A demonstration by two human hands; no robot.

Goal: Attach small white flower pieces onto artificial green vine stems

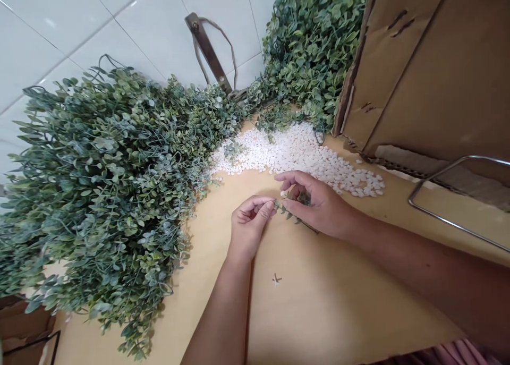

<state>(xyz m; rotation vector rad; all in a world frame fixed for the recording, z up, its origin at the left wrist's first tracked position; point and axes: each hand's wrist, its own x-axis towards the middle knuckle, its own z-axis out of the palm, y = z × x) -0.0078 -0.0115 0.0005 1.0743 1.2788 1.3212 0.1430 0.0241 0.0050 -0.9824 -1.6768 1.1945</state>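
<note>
Head camera is showing the left hand pinching the leafy sprig by its tip above the desk, the right hand loosely gripping its stem, a white piece at its fingertips, steady pinching likely helping.

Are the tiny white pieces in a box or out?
Out: the white pieces lie loose on the tan surface, spread beside the leafy greenery.
</note>
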